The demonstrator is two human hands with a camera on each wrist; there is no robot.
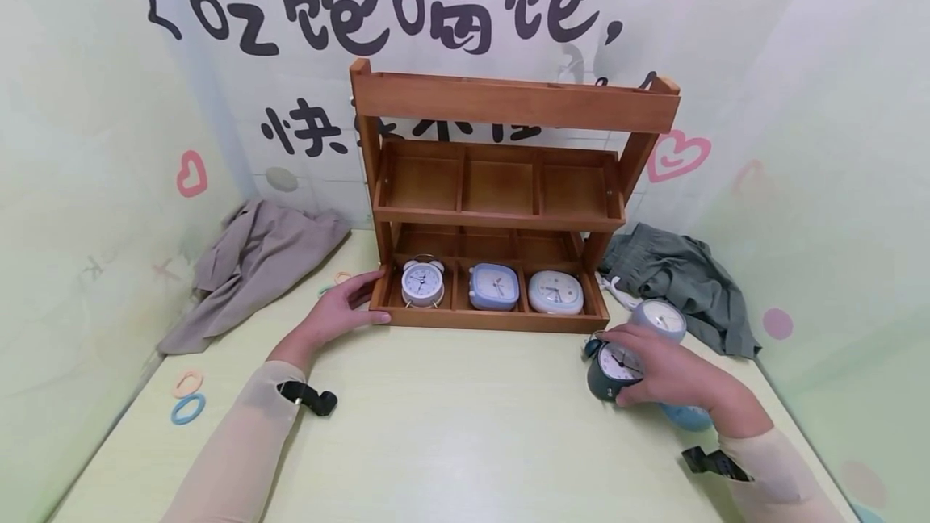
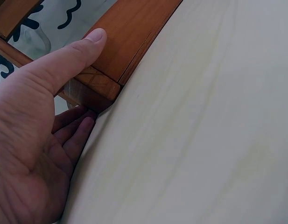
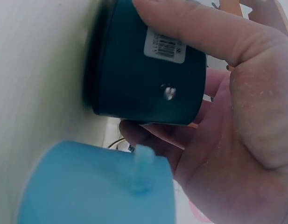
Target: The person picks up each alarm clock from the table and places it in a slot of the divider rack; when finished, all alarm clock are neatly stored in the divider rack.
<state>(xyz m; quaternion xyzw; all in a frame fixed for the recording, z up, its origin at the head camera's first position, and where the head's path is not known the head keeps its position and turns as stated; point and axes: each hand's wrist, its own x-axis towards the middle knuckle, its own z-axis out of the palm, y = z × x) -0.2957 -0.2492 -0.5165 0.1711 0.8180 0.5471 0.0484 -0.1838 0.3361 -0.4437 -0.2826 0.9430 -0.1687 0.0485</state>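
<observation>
My right hand grips a dark green alarm clock on the right side of the table. The right wrist view shows its dark casing with a barcode label, thumb on one side and fingers on the other. A light blue clock stands close beside that hand. My left hand holds the front left corner of a wooden shelf, thumb on the front board and fingers against the side. In its bottom row lie a white twin-bell clock, a blue square clock and a pale oval clock.
Behind my right hand stands a pale round clock. A dark grey cloth lies at the right, a mauve cloth at the left. Orange and blue rings are on the left of the table. The shelf's middle tier has three compartments.
</observation>
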